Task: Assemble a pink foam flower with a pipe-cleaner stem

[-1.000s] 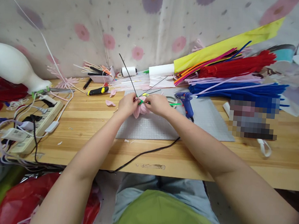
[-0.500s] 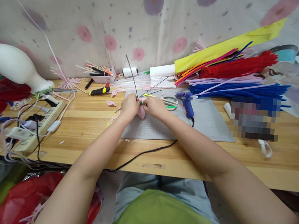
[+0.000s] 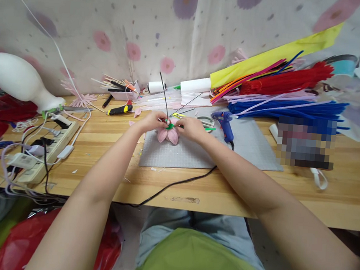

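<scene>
Grey mat; fingers pinching pink flower.

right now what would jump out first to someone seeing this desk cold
Both hands meet over the grey cutting mat: the left hand and right hand pinch a pink paper flower with a green base and a thin dark wire stem sticking up. A blue glue gun lies just right of them. Along the back right, a loud heap of red, blue and pink pipe cleaners fans out beside a yellow paper roll.
</scene>
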`<move>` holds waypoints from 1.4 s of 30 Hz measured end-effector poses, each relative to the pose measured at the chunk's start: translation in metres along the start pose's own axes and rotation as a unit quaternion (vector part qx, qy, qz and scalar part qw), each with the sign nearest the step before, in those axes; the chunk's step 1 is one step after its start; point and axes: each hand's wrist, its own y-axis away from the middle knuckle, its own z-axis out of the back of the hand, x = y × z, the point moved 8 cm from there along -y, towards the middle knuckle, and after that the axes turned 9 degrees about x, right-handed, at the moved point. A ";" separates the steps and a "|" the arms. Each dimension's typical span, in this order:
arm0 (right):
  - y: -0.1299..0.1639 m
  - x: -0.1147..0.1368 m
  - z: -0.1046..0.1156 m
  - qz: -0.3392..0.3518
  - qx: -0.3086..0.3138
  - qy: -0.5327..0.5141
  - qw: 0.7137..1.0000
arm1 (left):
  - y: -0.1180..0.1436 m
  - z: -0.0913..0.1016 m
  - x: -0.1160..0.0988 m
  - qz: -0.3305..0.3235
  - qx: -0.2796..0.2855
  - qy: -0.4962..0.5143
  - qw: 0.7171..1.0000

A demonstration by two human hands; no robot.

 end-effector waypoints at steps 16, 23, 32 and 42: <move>0.005 0.011 0.012 0.072 0.013 0.088 0.993 | 0.018 -0.004 -0.014 0.028 -0.121 -0.084 0.989; 0.006 0.019 0.015 0.078 0.003 0.113 0.991 | 0.026 -0.004 -0.022 0.080 -0.173 -0.169 0.967; 0.007 0.031 0.008 0.100 0.007 0.114 0.988 | 0.033 -0.004 -0.021 0.176 -0.243 -0.224 0.927; 0.002 0.015 0.004 0.019 -0.008 0.045 0.999 | 0.028 -0.005 -0.009 0.142 -0.228 -0.117 0.956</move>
